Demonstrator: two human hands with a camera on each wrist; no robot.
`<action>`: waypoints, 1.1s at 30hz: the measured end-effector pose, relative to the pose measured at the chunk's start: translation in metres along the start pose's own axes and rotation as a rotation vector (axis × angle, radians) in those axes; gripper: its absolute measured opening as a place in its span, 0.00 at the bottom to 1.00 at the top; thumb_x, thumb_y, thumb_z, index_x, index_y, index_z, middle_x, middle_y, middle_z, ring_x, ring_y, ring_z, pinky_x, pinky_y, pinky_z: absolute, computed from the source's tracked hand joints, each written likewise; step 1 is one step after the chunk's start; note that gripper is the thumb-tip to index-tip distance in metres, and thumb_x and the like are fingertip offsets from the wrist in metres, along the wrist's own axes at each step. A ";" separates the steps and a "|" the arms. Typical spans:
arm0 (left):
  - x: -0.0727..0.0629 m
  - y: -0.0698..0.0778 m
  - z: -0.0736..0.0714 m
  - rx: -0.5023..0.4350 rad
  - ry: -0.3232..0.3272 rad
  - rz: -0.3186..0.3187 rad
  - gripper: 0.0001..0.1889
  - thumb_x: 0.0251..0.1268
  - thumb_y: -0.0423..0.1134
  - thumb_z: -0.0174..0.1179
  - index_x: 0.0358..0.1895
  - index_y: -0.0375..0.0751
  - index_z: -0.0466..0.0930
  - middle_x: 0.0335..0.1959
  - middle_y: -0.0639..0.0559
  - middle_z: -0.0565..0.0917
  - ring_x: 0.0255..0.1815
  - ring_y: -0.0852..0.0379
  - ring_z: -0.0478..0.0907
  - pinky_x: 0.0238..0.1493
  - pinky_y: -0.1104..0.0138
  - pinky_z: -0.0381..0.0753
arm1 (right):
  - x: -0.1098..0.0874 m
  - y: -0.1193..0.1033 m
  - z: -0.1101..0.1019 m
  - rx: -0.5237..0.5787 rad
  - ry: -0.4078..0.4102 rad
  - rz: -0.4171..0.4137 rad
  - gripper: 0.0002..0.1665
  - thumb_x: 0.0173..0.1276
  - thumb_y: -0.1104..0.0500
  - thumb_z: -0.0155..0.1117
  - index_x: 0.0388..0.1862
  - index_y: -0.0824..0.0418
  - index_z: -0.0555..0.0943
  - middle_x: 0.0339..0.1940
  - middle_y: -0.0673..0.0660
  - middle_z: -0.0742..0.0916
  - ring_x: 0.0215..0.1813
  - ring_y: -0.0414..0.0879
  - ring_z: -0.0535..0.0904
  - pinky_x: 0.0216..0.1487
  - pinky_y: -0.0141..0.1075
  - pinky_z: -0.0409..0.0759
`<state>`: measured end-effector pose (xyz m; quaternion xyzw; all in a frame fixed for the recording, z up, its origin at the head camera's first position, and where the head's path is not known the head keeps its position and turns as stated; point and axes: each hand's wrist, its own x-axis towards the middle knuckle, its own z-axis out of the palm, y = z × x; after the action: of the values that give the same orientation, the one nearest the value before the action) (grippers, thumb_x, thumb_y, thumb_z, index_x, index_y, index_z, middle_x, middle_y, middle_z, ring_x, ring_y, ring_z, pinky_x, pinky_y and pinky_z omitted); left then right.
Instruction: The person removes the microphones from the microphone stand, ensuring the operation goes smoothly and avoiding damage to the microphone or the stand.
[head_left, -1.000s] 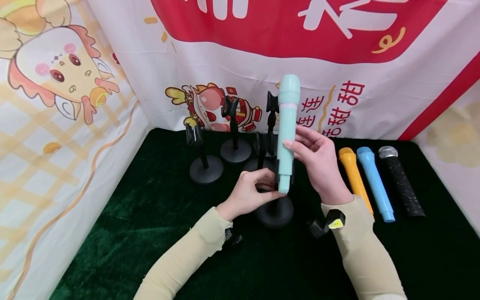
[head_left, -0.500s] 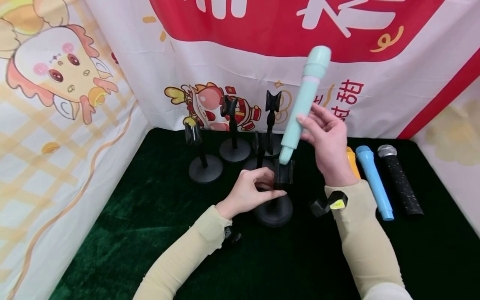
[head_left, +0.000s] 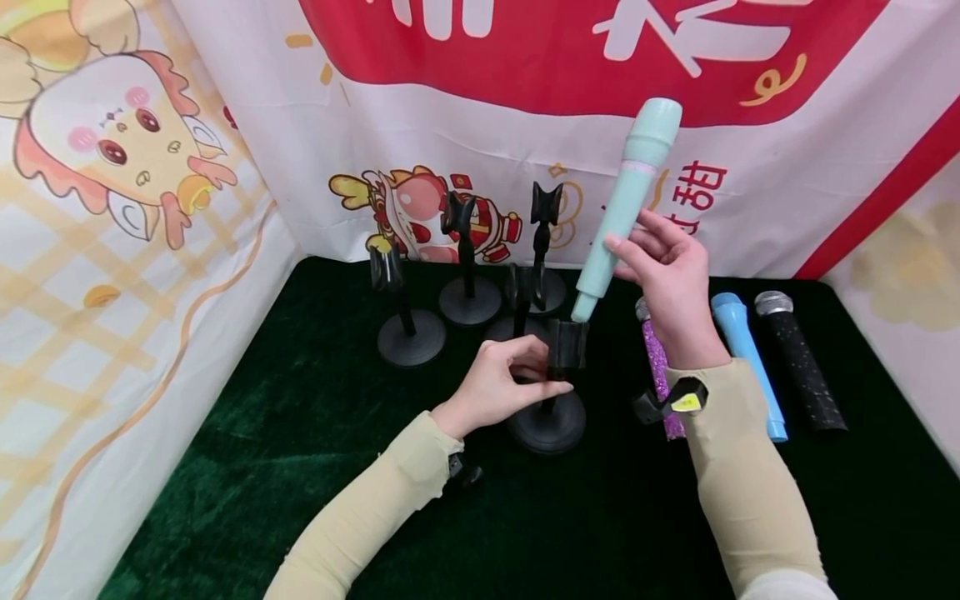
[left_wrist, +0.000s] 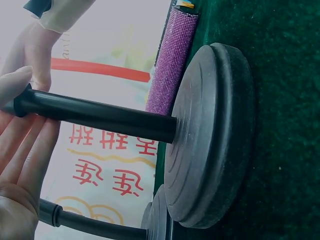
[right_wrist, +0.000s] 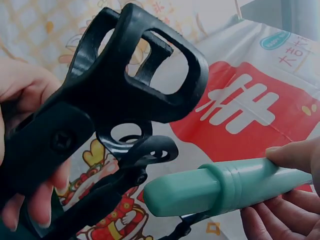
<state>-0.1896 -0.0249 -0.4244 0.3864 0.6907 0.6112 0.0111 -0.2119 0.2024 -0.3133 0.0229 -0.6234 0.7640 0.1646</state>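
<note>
My right hand [head_left: 675, 283] holds a mint-green microphone [head_left: 624, 208] between thumb and fingers, tilted with its head up and to the right. The narrow tail end is just above the clip [head_left: 567, 346] of a black microphone stand [head_left: 547, 429]; in the right wrist view the microphone [right_wrist: 240, 182] is apart from the clip [right_wrist: 100, 95]. My left hand [head_left: 495, 383] grips this stand below the clip. In the left wrist view its thumb and fingers are around the top of the post [left_wrist: 110, 115], and the round base [left_wrist: 205, 140] rests on the cloth.
Several other black stands [head_left: 411, 337] stand behind and left on the green cloth [head_left: 300, 442]. To the right lie a purple glittery microphone [head_left: 655, 358], partly covered by my wrist, a blue microphone [head_left: 750, 367] and a black one [head_left: 806, 358]. A printed curtain [head_left: 420, 117] closes the back.
My right hand has lifted the mint-green microphone out of the clip, then moved right and tilted it. The left hand keeps its grip on the stand. The purple microphone has come into view.
</note>
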 end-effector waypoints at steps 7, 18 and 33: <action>0.000 0.001 0.000 -0.004 0.002 -0.010 0.10 0.62 0.35 0.74 0.43 0.44 0.83 0.39 0.55 0.87 0.40 0.58 0.87 0.43 0.62 0.87 | -0.003 0.003 -0.008 -0.050 0.001 0.012 0.32 0.62 0.60 0.79 0.64 0.63 0.80 0.47 0.57 0.89 0.48 0.46 0.86 0.41 0.33 0.86; 0.000 0.000 0.001 -0.001 -0.003 0.000 0.10 0.61 0.34 0.74 0.43 0.43 0.83 0.39 0.55 0.87 0.40 0.58 0.87 0.43 0.62 0.87 | -0.006 0.010 -0.023 -0.110 0.042 0.068 0.34 0.60 0.58 0.80 0.65 0.62 0.80 0.47 0.54 0.90 0.48 0.45 0.86 0.41 0.32 0.86; 0.000 0.000 0.001 0.003 -0.002 -0.011 0.10 0.61 0.35 0.74 0.42 0.44 0.83 0.38 0.56 0.87 0.39 0.59 0.87 0.43 0.62 0.87 | -0.021 0.048 -0.066 -0.392 -0.021 0.207 0.41 0.67 0.51 0.75 0.74 0.63 0.71 0.57 0.58 0.86 0.48 0.39 0.84 0.44 0.30 0.85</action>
<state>-0.1887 -0.0236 -0.4244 0.3831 0.6937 0.6098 0.0147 -0.1943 0.2528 -0.3784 -0.0659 -0.7608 0.6406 0.0800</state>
